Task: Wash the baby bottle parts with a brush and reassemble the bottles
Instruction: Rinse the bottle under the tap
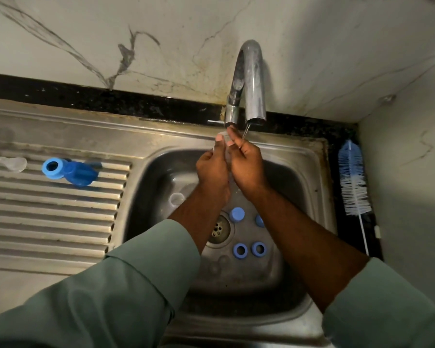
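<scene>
Head view, left to right: well left of the left hand point(212, 163), a blue bottle cap point(69, 172) lies on the drainboard point(48, 217). Both the left and right hand point(246, 162) pinch a small clear bottle part point(224, 139) under the faucet point(249, 81), whose thin stream runs. Below the hands, blue rings point(240, 250) sit near the drain point(217, 229). Far right lies the bottle brush point(353, 177). Wet fingers could likely drop the slippery part into the sink.
</scene>
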The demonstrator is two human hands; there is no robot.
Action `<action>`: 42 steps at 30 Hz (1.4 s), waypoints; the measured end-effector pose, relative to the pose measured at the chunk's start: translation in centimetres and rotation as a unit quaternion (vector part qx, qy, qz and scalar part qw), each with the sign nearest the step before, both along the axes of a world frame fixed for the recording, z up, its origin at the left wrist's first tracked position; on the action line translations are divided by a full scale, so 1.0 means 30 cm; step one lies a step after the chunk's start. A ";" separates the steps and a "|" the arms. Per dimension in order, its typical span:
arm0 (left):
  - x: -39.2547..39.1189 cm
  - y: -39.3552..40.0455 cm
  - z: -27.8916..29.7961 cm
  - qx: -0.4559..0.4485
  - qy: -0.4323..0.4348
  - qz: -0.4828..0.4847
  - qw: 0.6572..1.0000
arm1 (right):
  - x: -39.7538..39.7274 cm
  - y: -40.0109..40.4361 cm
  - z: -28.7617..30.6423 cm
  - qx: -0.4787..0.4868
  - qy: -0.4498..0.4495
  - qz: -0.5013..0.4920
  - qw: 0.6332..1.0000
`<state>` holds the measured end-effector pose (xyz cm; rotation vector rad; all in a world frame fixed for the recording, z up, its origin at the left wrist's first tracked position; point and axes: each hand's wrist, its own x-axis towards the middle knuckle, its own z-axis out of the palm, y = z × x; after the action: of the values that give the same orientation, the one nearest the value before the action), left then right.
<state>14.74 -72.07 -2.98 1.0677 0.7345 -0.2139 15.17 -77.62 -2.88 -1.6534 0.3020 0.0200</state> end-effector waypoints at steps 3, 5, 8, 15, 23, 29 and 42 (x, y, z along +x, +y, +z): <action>-0.003 0.014 -0.014 -0.043 0.016 0.003 0.999 | 0.002 0.008 0.016 0.033 0.034 -0.030 0.998; -0.012 0.011 -0.014 0.004 0.006 -0.038 0.999 | 0.014 -0.006 0.024 0.029 0.060 -0.047 0.997; -0.013 0.009 -0.005 0.062 -0.014 -0.050 0.997 | 0.027 -0.007 0.036 0.024 0.109 -0.044 0.993; 0.016 0.063 -0.077 -0.020 0.003 -0.017 1.000 | -0.024 -0.006 0.091 0.371 0.180 -0.079 0.908; 0.009 0.075 -0.148 -0.161 0.048 -0.066 0.983 | 0.009 -0.025 0.126 0.458 0.228 -0.084 0.855; 0.024 0.117 -0.183 -0.051 0.058 -0.123 0.989 | 0.110 -0.061 0.200 0.225 0.337 0.102 0.909; 0.042 0.157 -0.192 -0.012 0.050 -0.153 0.987 | 0.161 0.011 0.254 -0.137 0.381 0.270 0.874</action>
<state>16.01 -67.37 -8.73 1.1512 0.6532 -0.5418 20.00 -77.28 4.75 -1.9086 0.4348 1.1203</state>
